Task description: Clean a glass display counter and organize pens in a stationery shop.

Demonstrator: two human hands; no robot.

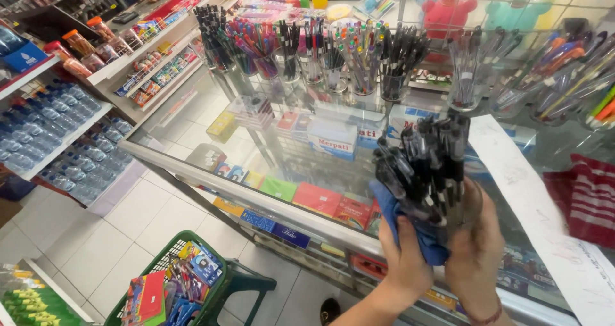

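Head view: clear glass cup crammed with black pens (426,166) at 4 o'clock, above glass display counter (211,130). Your left hand (403,262) closed on blue cloth (410,226) pressed against cup's side; your right hand (477,249) wrapped round cup. Risk, as judged: cup tilts, pens spill onto counter, cup slips through cloth. Pen cups (333,63) at 12 o'clock; green basket (176,284) on tiled floor, 7 o'clock.

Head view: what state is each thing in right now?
Clear cup of black pens: full, lifted off the counter, tilted.
Blue cloth: bunched against the cup.
Left hand: pressing the cloth.
Right hand: gripping the cup.
Green basket: on the floor, filled with stationery.
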